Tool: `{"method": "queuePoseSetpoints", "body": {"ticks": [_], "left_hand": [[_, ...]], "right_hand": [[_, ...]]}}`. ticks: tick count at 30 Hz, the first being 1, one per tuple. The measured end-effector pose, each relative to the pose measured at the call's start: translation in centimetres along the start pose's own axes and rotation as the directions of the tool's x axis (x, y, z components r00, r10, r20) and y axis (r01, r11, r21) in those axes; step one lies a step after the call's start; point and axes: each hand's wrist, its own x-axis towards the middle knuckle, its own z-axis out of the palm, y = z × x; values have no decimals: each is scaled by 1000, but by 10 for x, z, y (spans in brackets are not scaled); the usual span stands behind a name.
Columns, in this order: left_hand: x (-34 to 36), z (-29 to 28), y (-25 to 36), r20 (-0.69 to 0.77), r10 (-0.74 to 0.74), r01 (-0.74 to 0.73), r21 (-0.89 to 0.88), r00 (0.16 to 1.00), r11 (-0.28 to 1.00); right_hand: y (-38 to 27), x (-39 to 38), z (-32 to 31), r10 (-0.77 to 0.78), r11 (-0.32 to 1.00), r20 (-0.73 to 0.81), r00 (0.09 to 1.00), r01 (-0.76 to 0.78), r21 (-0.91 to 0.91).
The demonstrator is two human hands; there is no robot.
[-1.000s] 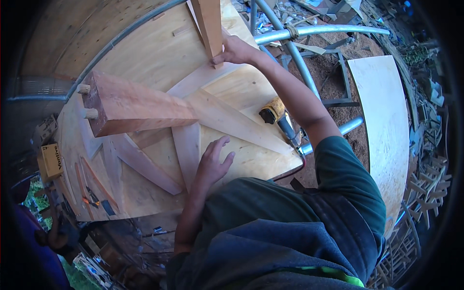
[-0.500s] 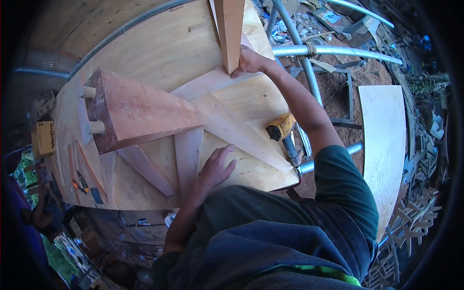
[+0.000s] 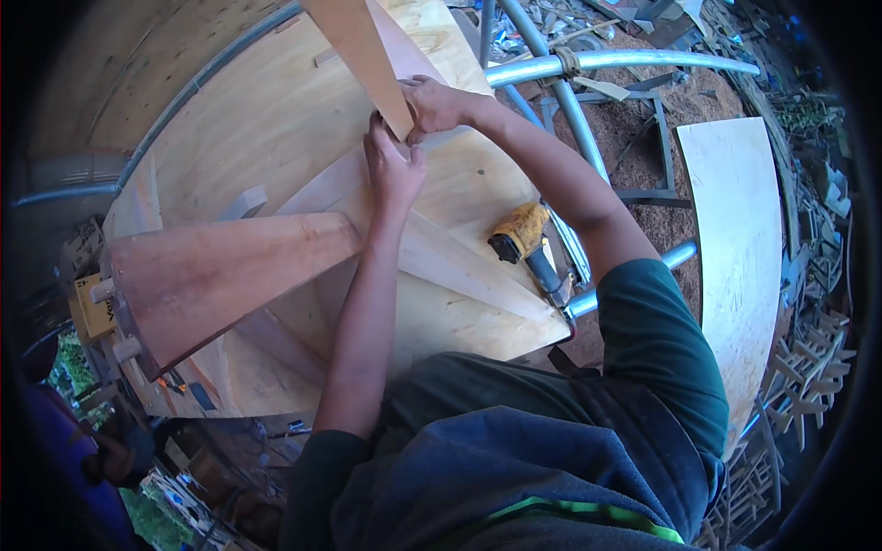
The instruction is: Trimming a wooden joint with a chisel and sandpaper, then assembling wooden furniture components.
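Both my hands close around the lower end of a tapered wooden post [image 3: 363,55] that stands up from the plywood tabletop. My left hand [image 3: 393,167] grips its near side, and my right hand [image 3: 434,104] grips its right side. At left, a second, wider tapered wooden post [image 3: 239,275] rises with two round dowels [image 3: 127,349] sticking out of its end; my left forearm passes beside its narrow end. Flat pale wooden strips [image 3: 469,266] fan out on the plywood [image 3: 450,335] under the posts. Fingertips are partly hidden behind the held post.
A yellow and black power tool [image 3: 522,231] lies at the plywood's right edge. Metal pipes [image 3: 634,59] cross beyond it. Further right leans a pale curved board [image 3: 735,220]. Several hand tools [image 3: 197,393] lie at the near left, by a yellow box [image 3: 92,308].
My left hand has risen from near my body to the held post. That post's upper part has swung left in view, and the dowelled post appears lower and further left.
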Motion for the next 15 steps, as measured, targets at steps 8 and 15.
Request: {"method": "queuePoseSetpoints", "body": {"ticks": [8,15], "left_hand": [[11,7,-38,89,61,-66,51,994,997],[8,21,-43,47,80,-85,115,996,990]], "right_hand": [[7,-18,7,-41,982,-202,978,77,175],[20,-29,11,35,925,-214,976,49,376]]}}
